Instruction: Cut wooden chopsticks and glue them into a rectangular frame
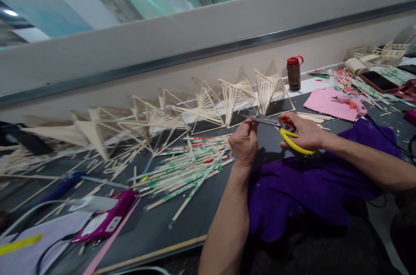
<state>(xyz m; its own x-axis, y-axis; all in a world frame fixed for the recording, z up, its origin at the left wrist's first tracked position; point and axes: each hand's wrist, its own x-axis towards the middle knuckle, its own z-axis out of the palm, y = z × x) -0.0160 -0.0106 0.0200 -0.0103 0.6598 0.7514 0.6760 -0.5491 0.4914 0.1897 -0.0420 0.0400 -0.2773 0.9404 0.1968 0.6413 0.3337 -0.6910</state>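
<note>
My right hand (305,131) grips the yellow handles of a pair of scissors (287,136). The scissor blades point left and reach the fingertips of my left hand (243,142), which is closed in a pinch. Whatever it pinches is too small to make out. Just left of that hand lies a loose pile of paper-wrapped wooden chopsticks (191,164) with green and red print. Behind both hands stands a row of fan-shaped structures built from thin wooden sticks (203,112).
A pink cloth (328,103) with a glue gun (352,103) lies at right, near a brown bottle (294,76) with a red lid. Purple cloth (302,188) covers my lap. A magenta power strip (107,218) with cables sits at front left. A low wall runs behind.
</note>
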